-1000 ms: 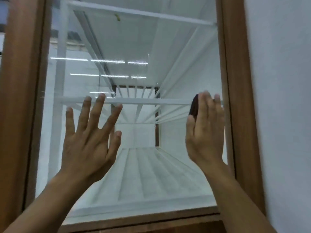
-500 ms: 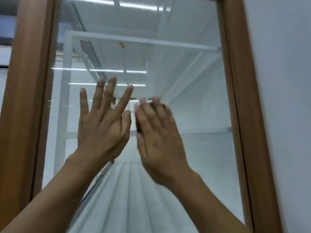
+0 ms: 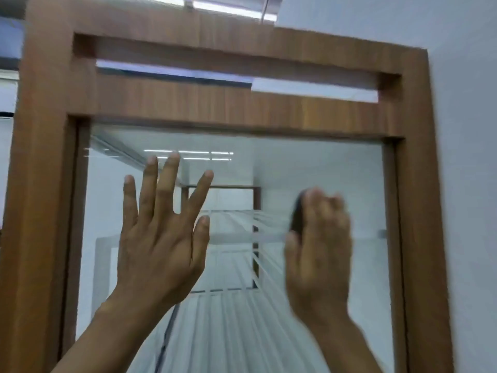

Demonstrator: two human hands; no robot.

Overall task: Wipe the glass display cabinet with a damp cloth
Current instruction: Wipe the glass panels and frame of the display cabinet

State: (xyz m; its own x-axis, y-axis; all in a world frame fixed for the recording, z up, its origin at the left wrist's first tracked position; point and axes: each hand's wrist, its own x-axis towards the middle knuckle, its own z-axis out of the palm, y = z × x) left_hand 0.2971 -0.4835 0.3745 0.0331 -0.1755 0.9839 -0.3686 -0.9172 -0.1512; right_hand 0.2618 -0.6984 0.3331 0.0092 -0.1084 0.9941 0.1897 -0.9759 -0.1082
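Note:
The glass front [image 3: 309, 168] of the display cabinet fills the view, set in a brown wooden frame [image 3: 215, 103]. My left hand [image 3: 161, 238] lies flat against the glass at the left, fingers spread, holding nothing. My right hand [image 3: 318, 251] presses on the glass at the right and is motion-blurred. A dark cloth [image 3: 297, 219] peeks out from under its fingers on the left side; most of the cloth is hidden by the hand. White shelves show through the glass.
A white wall [image 3: 462, 184] stands right of the frame. A narrow open slot [image 3: 309, 88] runs across the wooden top of the cabinet. Ceiling lights reflect in the upper glass [image 3: 188, 154].
My right hand with the cloth swept left to the middle, then back right across the glass. The view tilted up, and the cabinet's top frame is now in sight.

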